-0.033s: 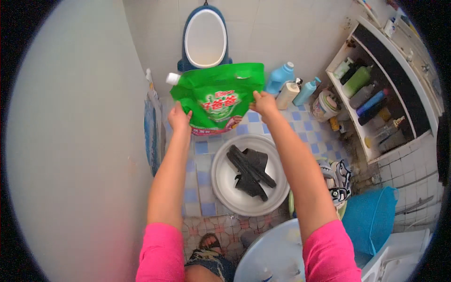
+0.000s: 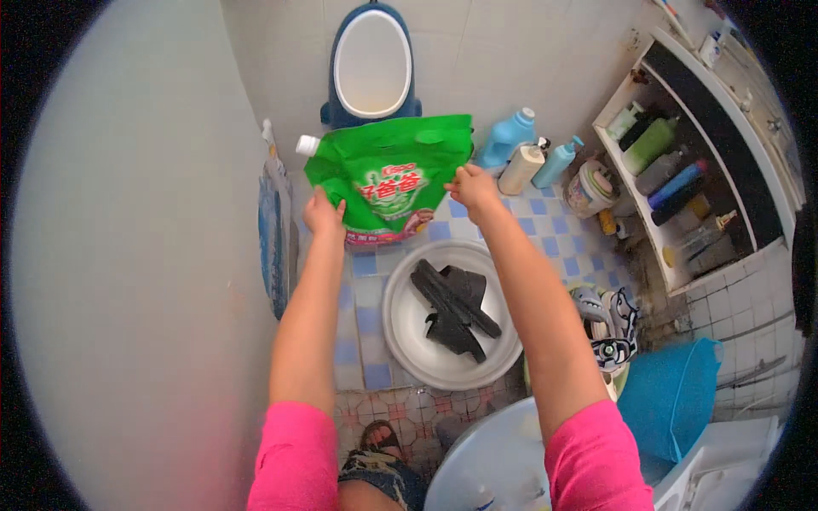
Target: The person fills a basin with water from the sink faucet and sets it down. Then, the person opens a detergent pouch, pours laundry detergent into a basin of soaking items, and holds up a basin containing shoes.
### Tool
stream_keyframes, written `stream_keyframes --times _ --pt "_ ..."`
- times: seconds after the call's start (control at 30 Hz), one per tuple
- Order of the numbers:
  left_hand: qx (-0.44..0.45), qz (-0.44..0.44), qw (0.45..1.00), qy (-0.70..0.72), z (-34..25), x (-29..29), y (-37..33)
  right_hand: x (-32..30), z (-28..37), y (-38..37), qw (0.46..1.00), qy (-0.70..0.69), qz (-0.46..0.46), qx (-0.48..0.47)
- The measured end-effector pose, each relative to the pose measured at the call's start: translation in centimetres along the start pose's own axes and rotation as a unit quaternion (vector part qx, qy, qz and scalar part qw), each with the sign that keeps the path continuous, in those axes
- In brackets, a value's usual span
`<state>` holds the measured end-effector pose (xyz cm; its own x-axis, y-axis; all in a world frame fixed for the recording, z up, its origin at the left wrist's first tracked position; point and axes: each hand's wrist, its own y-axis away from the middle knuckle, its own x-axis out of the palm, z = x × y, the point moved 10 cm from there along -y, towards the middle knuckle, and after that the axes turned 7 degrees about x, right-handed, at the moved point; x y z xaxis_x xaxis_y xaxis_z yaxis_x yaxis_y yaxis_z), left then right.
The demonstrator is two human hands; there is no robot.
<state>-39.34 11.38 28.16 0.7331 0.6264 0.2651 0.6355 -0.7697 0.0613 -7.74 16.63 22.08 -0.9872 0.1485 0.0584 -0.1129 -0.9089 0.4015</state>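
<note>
Between my two hands hangs a large green detergent pouch [image 2: 392, 153], with a white screw cap on its upper left corner. My left hand [image 2: 324, 215] is closed on the pouch's lower left edge. On its right edge, my right hand [image 2: 471, 189] pinches the pouch. Nearer to me and below the pouch, a white basin [image 2: 397, 341] stands on the floor. A pair of black slippers [image 2: 452, 311] lies in it, one crossing the other. The pouch's back is hidden.
A blue-and-white urinal [image 2: 373, 68] hangs on the far wall. Several bottles, including a blue jug [image 2: 508, 140], stand right of the pouch. A shelf cabinet [image 2: 660, 162] holds more bottles. Shoes [image 2: 609, 328], a blue bucket [image 2: 673, 396] and a pale tub [image 2: 490, 451] are at the near right.
The pouch has shifted slightly left, still held in both hands. My right hand has moved a little left with it.
</note>
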Motion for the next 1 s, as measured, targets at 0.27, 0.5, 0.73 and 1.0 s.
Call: stream_keyframes --times 0.27,0.5,0.73,1.0 --pt "0.029 -0.025 0.999 -0.022 5.7 -9.8 -3.5 -4.0 -12.5 1.4 0.980 0.120 0.104 0.118" --pt "0.184 0.016 0.902 -0.390 8.1 -11.5 0.9 -12.1 -22.6 2.8 0.852 0.509 0.101 0.075" --pt "-0.385 0.130 0.913 -0.028 21.3 -15.2 17.9 -13.0 -22.4 7.2 0.930 0.249 0.100 0.251" --pt "-0.365 0.193 0.853 -0.320 17.8 -16.0 22.6 -14.8 -21.9 12.4 0.934 0.183 0.194 0.236"
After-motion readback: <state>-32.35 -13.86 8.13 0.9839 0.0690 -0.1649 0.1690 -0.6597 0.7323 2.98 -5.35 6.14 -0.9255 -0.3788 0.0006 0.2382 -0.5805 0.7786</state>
